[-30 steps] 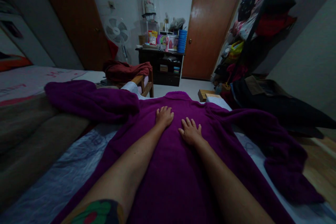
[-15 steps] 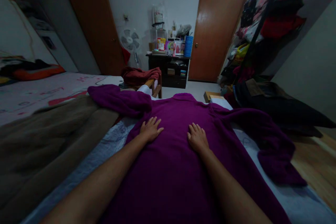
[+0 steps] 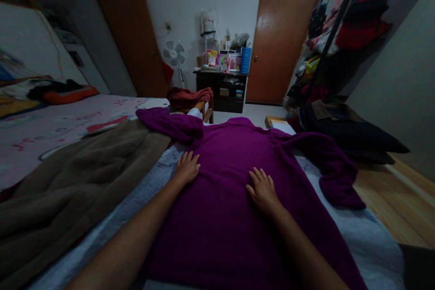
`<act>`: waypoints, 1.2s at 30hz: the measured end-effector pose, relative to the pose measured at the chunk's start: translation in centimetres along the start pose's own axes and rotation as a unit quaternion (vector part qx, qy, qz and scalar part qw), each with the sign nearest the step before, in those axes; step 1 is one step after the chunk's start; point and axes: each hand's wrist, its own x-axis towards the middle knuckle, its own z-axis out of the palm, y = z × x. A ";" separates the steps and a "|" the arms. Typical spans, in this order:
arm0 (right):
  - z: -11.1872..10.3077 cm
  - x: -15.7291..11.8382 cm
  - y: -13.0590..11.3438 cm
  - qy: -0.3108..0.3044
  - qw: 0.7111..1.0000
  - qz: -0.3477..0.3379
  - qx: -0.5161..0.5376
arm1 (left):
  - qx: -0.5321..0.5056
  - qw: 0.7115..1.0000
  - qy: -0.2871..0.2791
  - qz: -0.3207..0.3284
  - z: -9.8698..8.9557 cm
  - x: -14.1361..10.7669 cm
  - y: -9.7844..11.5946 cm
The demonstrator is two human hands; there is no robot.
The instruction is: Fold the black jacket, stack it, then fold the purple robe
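Observation:
A purple long-sleeved garment [image 3: 227, 217] lies spread out on a bed with a pale blue cover [image 3: 367, 235], collar at the far end and sleeves out to both sides. My left hand [image 3: 187, 167] rests palm down at its left edge, below the left sleeve, fingers apart. On the garment's body, right of the middle, my right hand [image 3: 263, 189] lies flat with its fingers spread. Neither hand grips the cloth.
A brown fleece cloth [image 3: 98, 167] lies at the left, beside a pink printed sheet [image 3: 78, 115]. Dark folded clothes [image 3: 353, 131] are stacked at the right. Beyond the bed stand a fan [image 3: 175, 53], a black shelf [image 3: 220, 93] and a closed door [image 3: 275, 38].
My left hand has slid left to the garment's edge. My right hand has moved slightly right and nearer to me. The view has shifted, and the garment's lower hem now shows.

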 end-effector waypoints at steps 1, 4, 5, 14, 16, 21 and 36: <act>0.3 -0.7 -0.5 0.008 1.000 -0.018 0.004 | 0.006 1.000 0.002 -0.015 -0.3 -1.2 0.0; 1.7 -2.3 -1.5 0.009 0.999 -0.044 0.015 | 0.017 0.999 0.007 -0.041 -1.3 -4.5 0.3; 2.1 -2.6 -1.6 0.014 0.999 -0.044 0.015 | 0.022 0.998 0.013 -0.052 -1.6 -5.4 0.3; 3.1 -3.3 -1.6 0.086 0.995 -0.052 0.002 | 0.014 0.992 0.023 -0.125 -3.1 -7.8 -0.7; 3.1 -3.3 -1.7 0.092 0.994 -0.051 0.004 | 0.002 0.993 0.033 -0.110 -3.0 -7.8 -0.9; 3.1 -3.3 -1.7 0.094 0.994 -0.049 0.010 | -0.057 0.990 0.049 -0.121 -3.0 -7.8 -1.4; 2.7 -3.6 -1.9 0.099 0.994 -0.044 0.021 | -0.155 0.963 -0.036 -0.216 -3.3 -6.4 -1.9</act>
